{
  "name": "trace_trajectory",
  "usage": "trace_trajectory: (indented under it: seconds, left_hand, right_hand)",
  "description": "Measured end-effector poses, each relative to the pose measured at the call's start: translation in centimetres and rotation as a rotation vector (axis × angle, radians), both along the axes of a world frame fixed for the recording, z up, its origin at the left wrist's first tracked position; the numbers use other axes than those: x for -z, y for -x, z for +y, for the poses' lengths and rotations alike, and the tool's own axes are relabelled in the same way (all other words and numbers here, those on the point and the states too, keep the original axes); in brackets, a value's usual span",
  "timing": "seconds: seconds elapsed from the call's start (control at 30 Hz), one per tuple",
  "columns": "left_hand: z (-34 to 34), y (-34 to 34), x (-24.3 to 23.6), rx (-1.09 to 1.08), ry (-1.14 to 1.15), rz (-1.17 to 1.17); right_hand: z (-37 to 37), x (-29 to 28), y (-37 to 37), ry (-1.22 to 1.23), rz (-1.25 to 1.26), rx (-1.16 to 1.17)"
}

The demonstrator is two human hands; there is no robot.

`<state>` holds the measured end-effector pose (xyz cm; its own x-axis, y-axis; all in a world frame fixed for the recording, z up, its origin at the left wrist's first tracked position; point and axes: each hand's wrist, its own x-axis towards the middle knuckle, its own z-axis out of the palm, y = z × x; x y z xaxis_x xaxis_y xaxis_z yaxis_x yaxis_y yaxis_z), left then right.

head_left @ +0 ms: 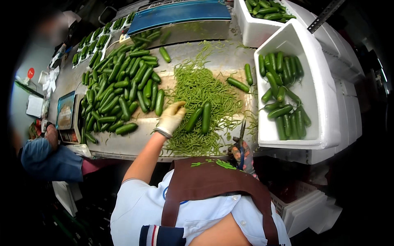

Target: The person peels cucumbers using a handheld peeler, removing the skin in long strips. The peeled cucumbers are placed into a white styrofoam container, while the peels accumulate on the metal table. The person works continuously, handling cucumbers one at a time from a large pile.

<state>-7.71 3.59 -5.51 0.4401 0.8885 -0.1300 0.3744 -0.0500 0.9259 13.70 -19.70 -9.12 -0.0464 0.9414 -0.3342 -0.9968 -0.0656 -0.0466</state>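
Head view: steel table (pixel 123 144), covered in cucumbers.
Landmark: heap of green trimmings (pixel 201 88) mid-table.
Left hand (pixel 170 119): gloved, fingers loose and flat on the heap's left edge, gripping nothing.
Two cucumbers (pixel 200 118): lying on the heap, just right of that hand.
Right hand (pixel 243 153): below the heap's right corner, wrapped around scissors (pixel 241 137).
Foam box (pixel 301 88): right of the heap, cucumbers inside.
Cucumber pile (pixel 119 88): left of the heap.

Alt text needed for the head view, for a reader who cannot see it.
A gloved left hand reaches toward two cucumbers lying on green trimmings on a metal table, while the right hand holds scissors. A cucumber pile lies left; a white foam box of cucumbers sits right.
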Motion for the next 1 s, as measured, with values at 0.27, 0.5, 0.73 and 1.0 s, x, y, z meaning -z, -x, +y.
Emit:
trace_trajectory:
  seconds: [0.27,0.5,0.73,1.0]
  left_hand:
    - [-5.7,-8.2,-3.8,0.322,-0.507,1.001]
    - [-1.5,-4.9,-0.7,0.303,0.063,0.161]
    - [-2.0,-4.0,-1.4,0.295,1.233,-1.086]
    - [-4.8,-6.6,-5.0,0.266,0.981,-1.012]
  right_hand:
    - [0.0,0.8,0.1,-0.031,0.103,-0.116]
    - [-0.1,2.5,0.0,0.027,0.16,-0.105]
    - [1.6,2.2,0.2,-0.251,0.674,-0.318]
    - [7.0,1.7,1.8,-0.369,0.76,-0.44]
